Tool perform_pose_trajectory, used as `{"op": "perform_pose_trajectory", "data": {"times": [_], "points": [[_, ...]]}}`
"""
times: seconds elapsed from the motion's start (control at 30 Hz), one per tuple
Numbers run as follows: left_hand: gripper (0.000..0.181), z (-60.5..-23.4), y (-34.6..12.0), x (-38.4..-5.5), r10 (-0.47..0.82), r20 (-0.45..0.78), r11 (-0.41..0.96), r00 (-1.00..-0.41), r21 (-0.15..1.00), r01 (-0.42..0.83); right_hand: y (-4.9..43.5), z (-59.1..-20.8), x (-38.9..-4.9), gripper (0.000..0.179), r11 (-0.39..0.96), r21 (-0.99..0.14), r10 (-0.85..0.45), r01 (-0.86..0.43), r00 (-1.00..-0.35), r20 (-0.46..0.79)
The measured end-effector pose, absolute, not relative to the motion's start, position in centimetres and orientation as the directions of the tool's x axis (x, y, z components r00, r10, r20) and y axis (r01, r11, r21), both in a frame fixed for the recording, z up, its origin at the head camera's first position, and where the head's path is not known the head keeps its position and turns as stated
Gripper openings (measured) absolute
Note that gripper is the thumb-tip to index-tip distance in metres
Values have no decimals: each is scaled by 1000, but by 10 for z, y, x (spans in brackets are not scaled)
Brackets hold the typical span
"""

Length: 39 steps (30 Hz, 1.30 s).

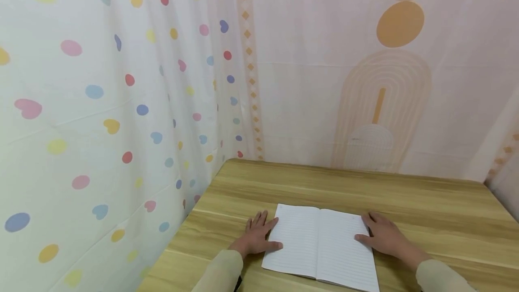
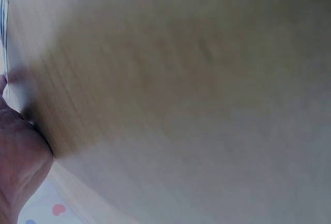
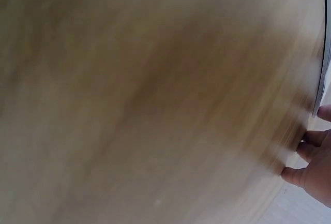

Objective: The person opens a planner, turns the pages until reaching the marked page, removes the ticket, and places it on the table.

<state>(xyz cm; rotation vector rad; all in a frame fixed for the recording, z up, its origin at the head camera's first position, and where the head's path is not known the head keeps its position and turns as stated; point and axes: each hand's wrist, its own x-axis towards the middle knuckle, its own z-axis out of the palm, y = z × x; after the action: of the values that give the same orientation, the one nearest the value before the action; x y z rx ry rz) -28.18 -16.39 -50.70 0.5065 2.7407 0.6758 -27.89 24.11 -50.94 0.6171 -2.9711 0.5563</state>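
Observation:
An open notebook [image 1: 298,238] with blank ruled pages lies flat on the wooden table in the head view. My left hand [image 1: 256,237] rests at its left edge, fingers spread, with the thumb on the page and the other fingers mostly on the table. At the right edge, my right hand [image 1: 384,233] lays its thumb on the right page, its forefinger by the far corner. The left wrist view catches part of the left palm [image 2: 23,157] low at its left side. In the right wrist view, fingertips of the right hand [image 3: 315,162] touch the table beside the notebook's thin edge [image 3: 325,63].
The wood-grain table [image 1: 324,184] reaches back to a pale curtain [image 1: 300,102] with arch shapes. Along the left side hangs a white curtain [image 1: 101,148] with coloured dots and hearts.

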Motion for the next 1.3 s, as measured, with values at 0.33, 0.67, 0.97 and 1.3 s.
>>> {"op": "perform_pose_trajectory", "data": {"times": [0.33, 0.67, 0.97, 1.3], "points": [[84, -507, -165, -280, 397, -168, 827, -903, 492, 272, 241, -511, -278, 82, 860, -319, -375, -399, -917, 135], [84, -507, -165, -280, 399, -172, 826, -901, 494, 272, 240, -512, -276, 71, 853, -342, -371, -393, -919, 132], [84, -507, -164, -280, 401, -170, 828, -900, 488, 277, 236, -515, -281, 45, 785, -385, -387, -486, -869, 307], [84, -509, -163, -282, 400, -169, 834, -901, 475, 281, 224, -494, -276, 50, 653, -678, -254, -337, -941, 224]]}}
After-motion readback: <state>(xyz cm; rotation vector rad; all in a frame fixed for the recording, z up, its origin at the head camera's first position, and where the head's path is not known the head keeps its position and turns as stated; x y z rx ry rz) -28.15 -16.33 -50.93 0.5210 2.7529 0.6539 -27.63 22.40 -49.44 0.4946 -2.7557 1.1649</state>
